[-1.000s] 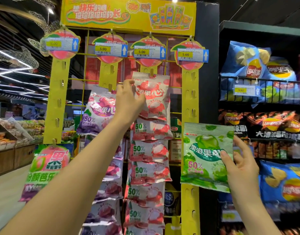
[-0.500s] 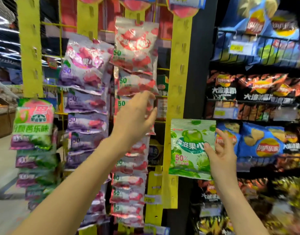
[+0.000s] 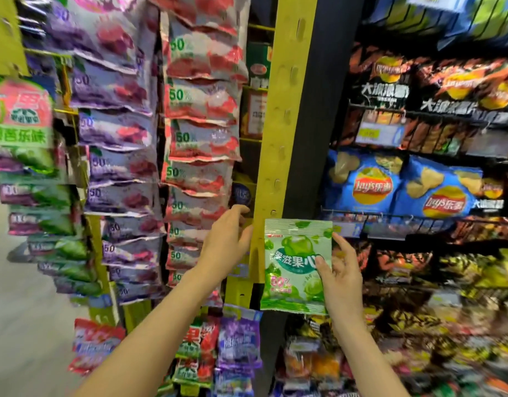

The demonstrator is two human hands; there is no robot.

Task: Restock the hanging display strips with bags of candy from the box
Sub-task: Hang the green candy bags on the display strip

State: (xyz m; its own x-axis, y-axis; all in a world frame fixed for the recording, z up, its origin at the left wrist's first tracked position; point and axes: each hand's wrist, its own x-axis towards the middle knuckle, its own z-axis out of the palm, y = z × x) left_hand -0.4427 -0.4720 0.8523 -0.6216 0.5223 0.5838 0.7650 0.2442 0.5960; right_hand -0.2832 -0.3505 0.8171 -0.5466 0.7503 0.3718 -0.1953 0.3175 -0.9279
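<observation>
The wire snack shelves point(image 3: 370, 216) fill the right side, packed with blue chip bags point(image 3: 370, 187) on the middle tier and black and orange chip bags point(image 3: 390, 78) above, a price tag point(image 3: 376, 133) clipped to a rail between them; left of that the yellow display strip point(image 3: 278, 133) runs bare from the top down to the hands, its punched holes showing; further left the red candy bags point(image 3: 201, 144) hang overlapped in a full column, then the purple candy bags point(image 3: 115, 156) in another, and the green and purple bags point(image 3: 43, 196) at the far left, blurred; near the bottom more candy bags point(image 3: 235, 342) sit in a jumble, though I cannot tell what holds them; compared with half a second back the view has dropped lower down the rack and both hands have come down with it, the left one off the red column and over to the bare strip; now the green candy bag point(image 3: 295, 267) stands upright just right of the strip's lower end, overlapping its edge; the right hand point(image 3: 343, 279) pinches the bag's right edge, thumb across the front, fingers behind; the left hand point(image 3: 229, 242) reaches in from the left, fingers loosely curled and holding nothing, fingertips at the strip's left edge, just above the bag's top corner.
</observation>
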